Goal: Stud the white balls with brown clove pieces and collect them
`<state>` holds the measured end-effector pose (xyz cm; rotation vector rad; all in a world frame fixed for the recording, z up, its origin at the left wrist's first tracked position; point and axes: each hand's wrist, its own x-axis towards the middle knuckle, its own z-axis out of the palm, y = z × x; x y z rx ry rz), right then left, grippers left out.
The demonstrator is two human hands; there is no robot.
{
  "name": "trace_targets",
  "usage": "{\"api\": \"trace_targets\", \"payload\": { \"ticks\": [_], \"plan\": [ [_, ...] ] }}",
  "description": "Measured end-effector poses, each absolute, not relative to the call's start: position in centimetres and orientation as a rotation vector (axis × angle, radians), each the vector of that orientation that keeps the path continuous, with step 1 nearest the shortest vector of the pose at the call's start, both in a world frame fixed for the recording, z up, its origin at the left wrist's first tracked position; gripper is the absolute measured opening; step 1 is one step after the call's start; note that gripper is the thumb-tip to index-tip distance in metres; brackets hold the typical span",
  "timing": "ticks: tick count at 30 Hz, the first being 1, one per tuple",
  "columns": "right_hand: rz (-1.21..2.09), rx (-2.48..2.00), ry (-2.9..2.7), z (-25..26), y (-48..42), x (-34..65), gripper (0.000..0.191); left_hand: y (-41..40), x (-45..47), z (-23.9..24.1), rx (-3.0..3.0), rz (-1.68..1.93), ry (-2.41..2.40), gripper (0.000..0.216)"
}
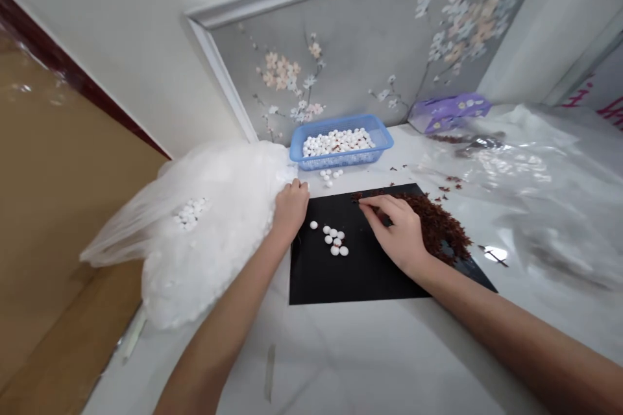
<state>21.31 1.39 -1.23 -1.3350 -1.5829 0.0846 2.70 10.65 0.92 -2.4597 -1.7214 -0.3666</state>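
Note:
My left hand (291, 206) is closed at the edge of a large clear plastic bag (209, 227) full of small white round pieces, at the left of the black mat (341, 279). My right hand (396, 230) lies on the mat with fingers stretched flat, beside a heap of reddish-brown husks (445, 227). Several white round pieces (333, 240) lie on the mat between my two hands.
A blue basket (382, 136) holding white pieces stands against the flowered wall panel, with a few loose pieces (331, 175) in front. A purple packet (450, 110) and crumpled clear plastic sheet (535, 188) lie at the right. The white tabletop (370, 350) ends at the left.

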Motion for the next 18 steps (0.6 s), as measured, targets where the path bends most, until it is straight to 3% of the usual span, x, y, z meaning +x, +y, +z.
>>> {"api": "trace_targets", "payload": {
  "ticks": [8, 15, 18],
  "plan": [
    [0.313, -1.275, -1.448, -1.0, 1.3, 20.5, 0.013, 10.3, 1.7, 0.8, -2.545, -0.615, -1.679, 0.023],
    [0.931, -1.196, -1.114, -1.0, 1.5, 18.9, 0.018, 6.1, 2.7, 0.2, -2.729, -1.158, -1.773, 0.026],
    [1.166, -1.091, -1.030, -0.8, 1.8, 18.7, 0.023, 4.6, 2.9, 0.1, -2.764, -1.664, -1.990, 0.027]
  ]
}}
